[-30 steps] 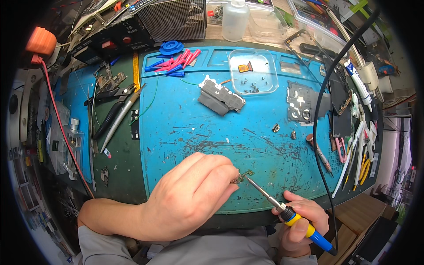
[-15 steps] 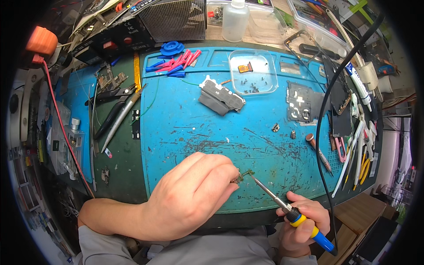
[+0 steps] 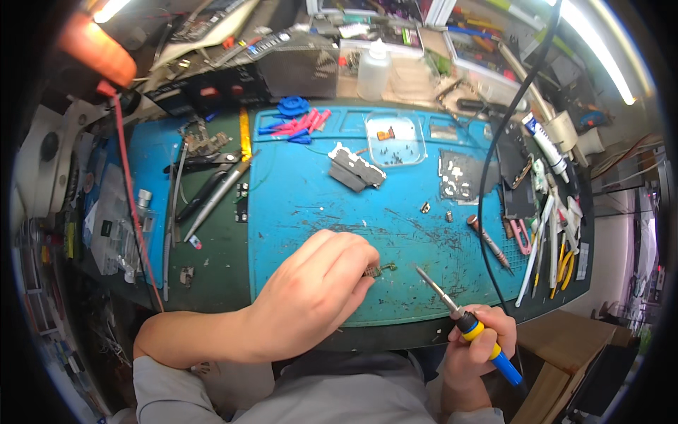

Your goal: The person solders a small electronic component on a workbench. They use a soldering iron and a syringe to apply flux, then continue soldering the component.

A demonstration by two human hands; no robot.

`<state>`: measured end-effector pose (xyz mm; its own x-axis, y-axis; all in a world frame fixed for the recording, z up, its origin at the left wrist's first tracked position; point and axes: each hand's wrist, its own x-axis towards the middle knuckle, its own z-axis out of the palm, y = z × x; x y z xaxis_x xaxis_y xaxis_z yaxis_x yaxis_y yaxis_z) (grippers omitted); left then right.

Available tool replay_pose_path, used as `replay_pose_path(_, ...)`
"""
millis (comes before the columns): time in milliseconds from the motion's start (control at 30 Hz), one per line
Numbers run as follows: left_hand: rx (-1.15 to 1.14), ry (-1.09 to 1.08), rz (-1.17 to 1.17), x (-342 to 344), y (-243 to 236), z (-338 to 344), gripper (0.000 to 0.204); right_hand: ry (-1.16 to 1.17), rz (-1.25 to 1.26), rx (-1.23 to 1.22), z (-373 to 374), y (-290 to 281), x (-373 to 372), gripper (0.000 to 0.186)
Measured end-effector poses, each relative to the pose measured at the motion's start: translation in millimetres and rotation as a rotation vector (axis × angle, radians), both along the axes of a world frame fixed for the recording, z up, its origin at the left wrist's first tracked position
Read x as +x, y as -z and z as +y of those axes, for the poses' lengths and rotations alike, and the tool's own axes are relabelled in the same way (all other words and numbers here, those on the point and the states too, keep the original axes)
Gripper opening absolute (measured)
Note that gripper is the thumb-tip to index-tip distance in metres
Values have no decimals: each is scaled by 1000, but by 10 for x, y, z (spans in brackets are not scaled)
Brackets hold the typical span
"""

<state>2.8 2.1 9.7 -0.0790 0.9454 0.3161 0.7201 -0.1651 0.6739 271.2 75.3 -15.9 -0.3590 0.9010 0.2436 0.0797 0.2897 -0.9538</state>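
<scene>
While the left hand (image 3: 321, 286) is bunched narrow on a small, slim green circuit-board piece (image 3: 386, 267), the right hand (image 3: 487, 338) grips a yellow-and-blue-handled soldering iron (image 3: 466, 323) with a metal shaft. Board pokes out just right of the left hand; exact grip hidden from me. Iron's tip is between the hands, near the board's free end but apart. My read: partway, nothing being heated right now. Ahead of the right hand, two small silvery metal parts (image 3: 425, 208) lie loose, off the board. Well ahead of the left hand: a dark plastic module with white patches (image 3: 357, 171); beyond it, a clear square plastic tray (image 3: 412, 129) with tiny dark screws (image 3: 397, 157). Those look set aside already. Left, I'd judge: the board in hand. Joints too small to tell finished or not.
</scene>
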Motion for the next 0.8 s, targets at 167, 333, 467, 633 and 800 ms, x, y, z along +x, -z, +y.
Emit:
replay_pose_path(167, 61, -45, 97, -117, 76, 32, 32, 123, 85, -3, -12, 198, -35, 26)
replay_pose_path(333, 273, -49, 28, -138, 104, 83, 25, 358, 104, 88, -2, 261, -236, 26)
replay_pose_path(467, 492, 83, 61, -175, 142, 155, 15, 290, 132, 177, 30, 294, -248, 22)
replay_pose_path(633, 647, 240, 213, -118, 303, 204, 36, 284, 76, 195, 89, 333, -213, 30)
replay_pose_path(800, 809, 274, 459, -235, 151, 6, 40, 164, 66, 212, 110, 384, -229, 40)
